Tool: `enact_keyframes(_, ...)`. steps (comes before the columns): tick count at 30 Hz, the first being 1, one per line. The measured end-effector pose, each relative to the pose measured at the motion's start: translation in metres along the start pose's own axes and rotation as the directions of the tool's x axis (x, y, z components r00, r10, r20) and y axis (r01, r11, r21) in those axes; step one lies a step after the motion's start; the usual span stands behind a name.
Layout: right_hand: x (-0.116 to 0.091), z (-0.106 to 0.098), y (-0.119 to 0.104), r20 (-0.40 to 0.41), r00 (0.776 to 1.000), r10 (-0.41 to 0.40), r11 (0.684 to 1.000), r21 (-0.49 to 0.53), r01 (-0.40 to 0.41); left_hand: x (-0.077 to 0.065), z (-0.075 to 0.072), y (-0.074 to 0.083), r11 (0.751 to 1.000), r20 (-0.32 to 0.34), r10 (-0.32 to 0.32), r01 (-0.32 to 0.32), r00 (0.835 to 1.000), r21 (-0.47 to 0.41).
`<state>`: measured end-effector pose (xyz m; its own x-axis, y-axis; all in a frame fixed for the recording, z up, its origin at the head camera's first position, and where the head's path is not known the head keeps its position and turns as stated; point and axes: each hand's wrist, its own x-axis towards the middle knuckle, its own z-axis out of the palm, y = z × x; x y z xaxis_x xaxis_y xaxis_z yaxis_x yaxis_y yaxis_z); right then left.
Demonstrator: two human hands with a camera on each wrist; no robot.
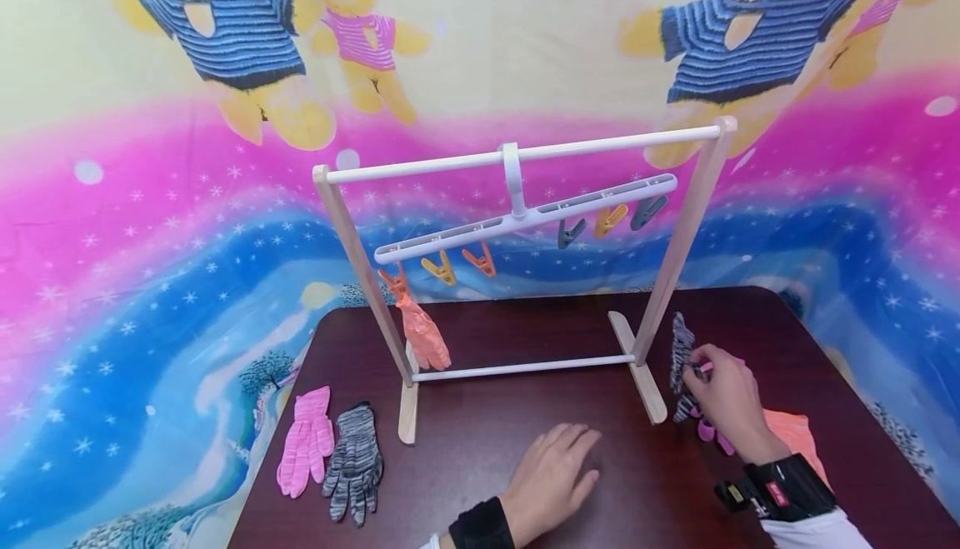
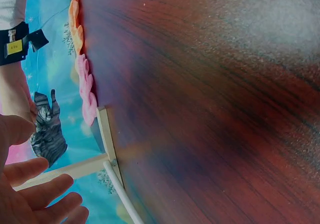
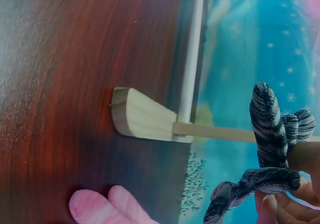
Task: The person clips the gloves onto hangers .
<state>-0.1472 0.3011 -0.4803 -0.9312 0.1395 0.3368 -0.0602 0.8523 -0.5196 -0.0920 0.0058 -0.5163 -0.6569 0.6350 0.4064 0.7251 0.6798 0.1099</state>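
My right hand (image 1: 726, 399) pinches a black-and-grey knitted glove (image 3: 269, 129), held up off the table beside the rack's right leg. Beneath that hand lies a pink glove (image 3: 105, 209), mostly hidden in the head view. An orange glove (image 1: 793, 428) lies partly behind my right wrist. My left hand (image 1: 551, 478) hovers over the table's front middle, fingers extended and holding nothing. On the rack, a white clip hanger (image 1: 450, 239) tilts down to the left. An orange glove (image 1: 423, 334) hangs from its leftmost orange clip (image 1: 393, 284).
A wooden rack (image 1: 686, 257) with a white top rail (image 1: 615, 146) stands on the dark table (image 1: 517, 332). Other clips, such as a yellow one (image 1: 440, 267), hang bare. At left lie a pink glove (image 1: 307, 441) and a grey striped glove (image 1: 355, 461).
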Motion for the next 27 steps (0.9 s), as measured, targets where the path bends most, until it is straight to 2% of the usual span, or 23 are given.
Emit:
enact_keyframes(9,-0.007,-0.010,-0.012,-0.058,0.998,-0.032,0.999,-0.020,0.031,0.007,-0.010,-0.010,0.998,-0.015,-0.064,0.064,0.998,0.008)
enact_keyframes(27,-0.016,-0.017,-0.038,-0.127,0.989,-0.077,0.997,0.011,0.079,0.013,-0.014,-0.013,0.998,-0.013,-0.057,0.058,0.998,0.032)
